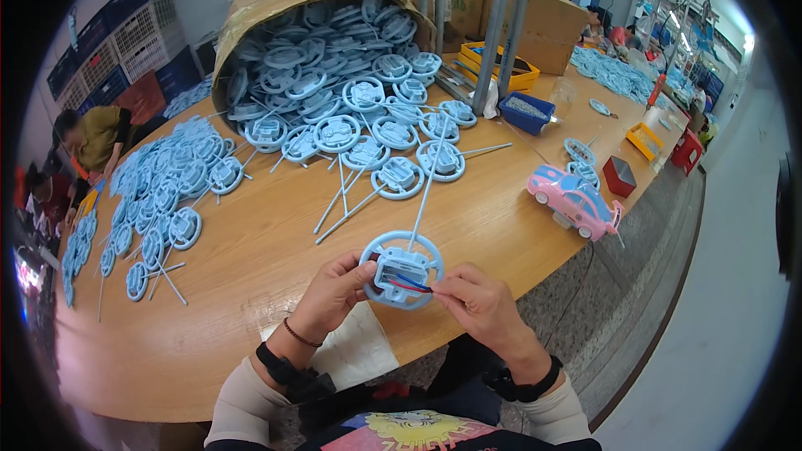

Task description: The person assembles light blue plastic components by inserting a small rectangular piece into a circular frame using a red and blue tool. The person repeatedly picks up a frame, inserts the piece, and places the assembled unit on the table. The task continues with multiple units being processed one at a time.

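Note:
Close in front of me is a light blue toy steering wheel (403,268) with a long thin stem that points away across the table. My left hand (341,282) grips its left rim, thumb on top. At its right side, my right hand (476,301) pinches the ends of red and blue wires (409,285) that come out of the box-shaped hub. The hub faces up, and its recess shows. Under my left wrist, a white sheet (361,341) lies at the table's near edge.
A tipped carton (225,42) spills many similar steering wheels onto the wooden table (276,309). Another pile (175,167) lies at left. At right stand a pink toy car (576,202), a blue bin (526,114) and a dark red box (619,176). People work at far left and far right.

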`<state>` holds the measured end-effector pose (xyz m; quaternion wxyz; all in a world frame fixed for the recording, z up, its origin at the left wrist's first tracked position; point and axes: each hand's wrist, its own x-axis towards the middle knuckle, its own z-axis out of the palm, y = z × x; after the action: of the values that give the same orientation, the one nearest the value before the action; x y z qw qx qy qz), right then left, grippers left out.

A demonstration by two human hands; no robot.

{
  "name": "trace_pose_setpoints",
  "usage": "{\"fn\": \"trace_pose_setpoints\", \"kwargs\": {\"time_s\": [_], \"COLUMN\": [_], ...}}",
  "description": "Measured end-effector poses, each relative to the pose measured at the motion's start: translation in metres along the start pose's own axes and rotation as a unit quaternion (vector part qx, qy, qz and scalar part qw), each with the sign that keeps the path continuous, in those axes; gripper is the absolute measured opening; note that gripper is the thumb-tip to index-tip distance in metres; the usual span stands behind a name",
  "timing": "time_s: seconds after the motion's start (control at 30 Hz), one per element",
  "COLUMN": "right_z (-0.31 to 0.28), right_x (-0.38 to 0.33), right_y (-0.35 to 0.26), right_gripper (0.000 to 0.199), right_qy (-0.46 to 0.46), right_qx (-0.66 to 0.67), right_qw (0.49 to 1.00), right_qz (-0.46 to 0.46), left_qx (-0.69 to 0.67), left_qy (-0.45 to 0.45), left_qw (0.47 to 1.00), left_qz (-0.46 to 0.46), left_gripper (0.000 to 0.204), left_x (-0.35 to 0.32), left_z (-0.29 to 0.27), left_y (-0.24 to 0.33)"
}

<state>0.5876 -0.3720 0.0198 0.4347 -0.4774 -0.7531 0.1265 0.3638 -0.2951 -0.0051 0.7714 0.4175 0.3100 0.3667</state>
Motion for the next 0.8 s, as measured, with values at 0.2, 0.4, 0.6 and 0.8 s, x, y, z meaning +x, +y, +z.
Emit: {"fn": "trace_pose_setpoints", "kwargs": {"time_s": [0.2, 0.4, 0.6, 0.8], "right_z": [0.003, 0.006, 0.007, 0.015], "right_x": [-0.002, -0.005, -0.001, -0.002], "right_y": [0.000, 0.005, 0.007, 0.017], "right_gripper": [0.013, 0.013, 0.012, 0.009], "right_qy": [0.005, 0.003, -0.014, 0.033], "right_qx": [0.002, 0.022, 0.014, 0.014], "right_qw": [0.999, 0.999, 1.000, 0.999], "right_qz": [-0.034, -0.025, -0.015, 0.002], "left_qx": [0.002, -0.053, -0.073, -0.023], "left_qy": [-0.022, -0.061, -0.058, -0.027], "left_qw": [1.000, 0.995, 0.993, 0.998], "left_qz": [0.005, -0.050, -0.068, 0.060], "left_gripper": [0.030, 0.036, 0.040, 0.044], "left_x": [0.001, 0.003, 0.006, 0.024], "left_z": [-0.004, -0.005, -0.003, -0.032], "left_y": [0.000, -0.011, -0.013, 0.005]}}
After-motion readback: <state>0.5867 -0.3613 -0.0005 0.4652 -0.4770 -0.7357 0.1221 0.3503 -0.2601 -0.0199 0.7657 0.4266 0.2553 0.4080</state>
